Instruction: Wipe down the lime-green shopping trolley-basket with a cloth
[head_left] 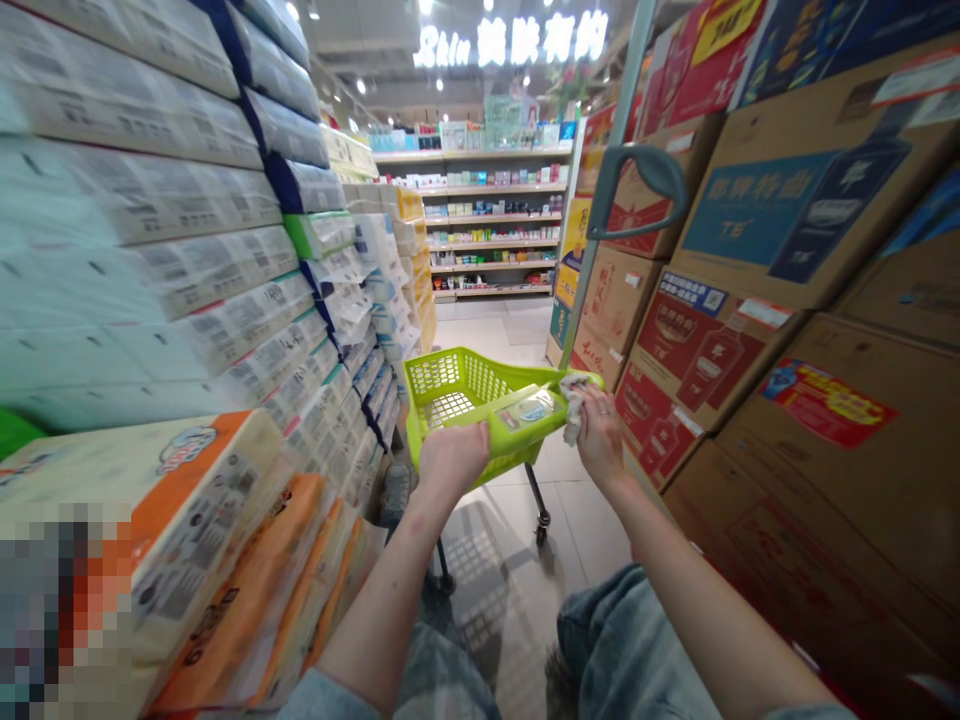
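Observation:
A lime-green shopping cart [510, 380] stands on the floor in front of me, its basket seen from the handle side. My left hand [454, 458] is closed around the left part of the cart's handle. At the handle's right end, my right hand [598, 425] presses a crumpled white cloth or tissue [576, 396] against the green plastic, its fingers bent over it. Between my hands a clear panel with a label [531, 409] is set into the handle. The visible part of the basket holds nothing. Dark legs and casters show below.
Tall stacks of wrapped paper packs [195, 190] line the left, with orange packs [232, 580] close by. Cardboard cartons [757, 210] are piled on the right, beside a grey pole with a handle [637, 190]. Shelves of small goods [495, 215] stand ahead beyond the tiled floor [487, 325].

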